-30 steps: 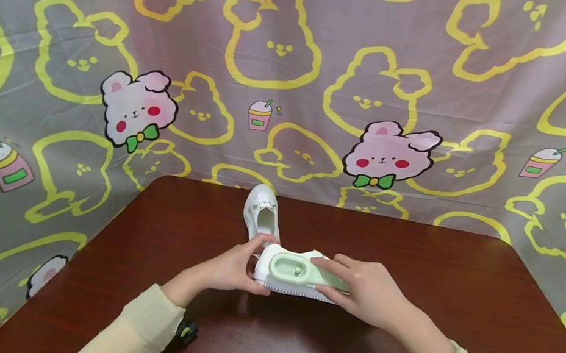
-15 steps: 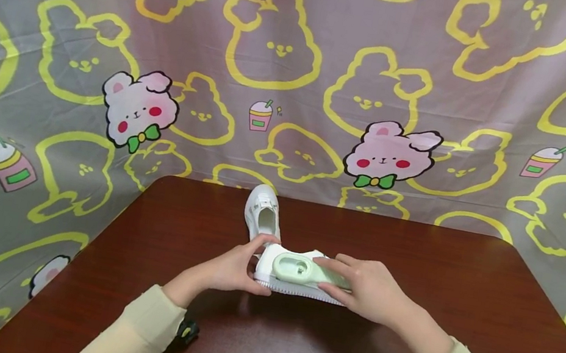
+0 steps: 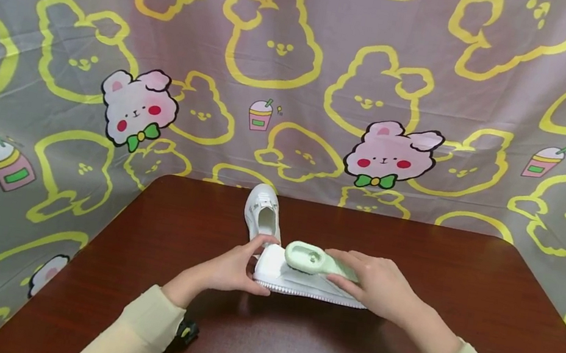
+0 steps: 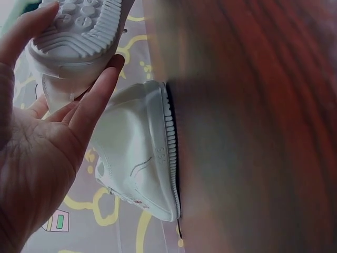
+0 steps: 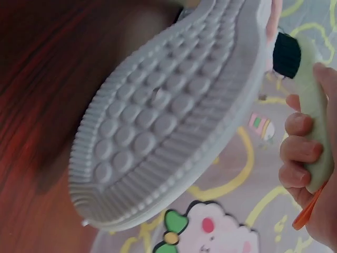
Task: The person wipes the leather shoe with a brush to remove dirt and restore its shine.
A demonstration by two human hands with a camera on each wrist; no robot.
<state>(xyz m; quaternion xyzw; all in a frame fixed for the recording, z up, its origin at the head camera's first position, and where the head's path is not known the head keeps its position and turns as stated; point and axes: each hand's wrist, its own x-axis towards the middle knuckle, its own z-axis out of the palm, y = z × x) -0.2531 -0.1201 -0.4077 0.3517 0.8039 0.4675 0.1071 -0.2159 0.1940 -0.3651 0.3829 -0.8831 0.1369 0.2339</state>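
My left hand (image 3: 231,267) grips a white shoe (image 3: 270,262) by its heel, thumb on the sole. The shoe is tipped on its side above the table, with its studded sole (image 5: 158,105) filling much of the right wrist view. In my right hand (image 3: 382,286) is a pale green brush (image 3: 304,258), fingers curled round its handle. Dark bristles (image 5: 287,55) point towards the shoe; in the right wrist view a small gap seems to lie between them. A second white shoe (image 3: 258,202) stands upright behind my left hand.
The dark reddish-brown table (image 3: 415,253) lies under both hands. A patterned cloth (image 3: 317,102) hangs behind it and at its sides, close to the far edge and the second shoe. An orange strip (image 5: 309,208) shows by the brush handle's end.
The brush and my right hand have moved slightly up and to the right, uncovering more of the shoe's side. My left hand and the held shoe have stayed in place.
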